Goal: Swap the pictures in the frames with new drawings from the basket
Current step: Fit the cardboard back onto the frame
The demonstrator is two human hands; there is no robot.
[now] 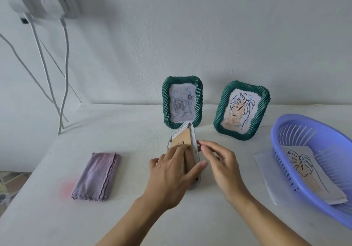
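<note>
A white ribbed frame [192, 137] stands on edge on the table, its brown cardboard back [182, 138] turned toward me. My left hand [171, 177] grips it, fingers across the back and thumb round its right side. My right hand [222, 162] is at the frame's right edge with curled fingertips; what they pinch is hidden. Two green twisted frames stand against the wall: the left green frame [182, 101] holds a bluish rose drawing, the right green frame [242, 110] a leaf drawing. A purple basket [282, 131] at the right holds a leaf drawing [302, 167] on paper.
A folded purple cloth [97, 176] lies on the table to the left. A loose sheet of paper [264, 162] pokes out beneath the basket. White cables [64, 78] hang from wall plugs at the upper left. The table's left edge drops off near the cloth.
</note>
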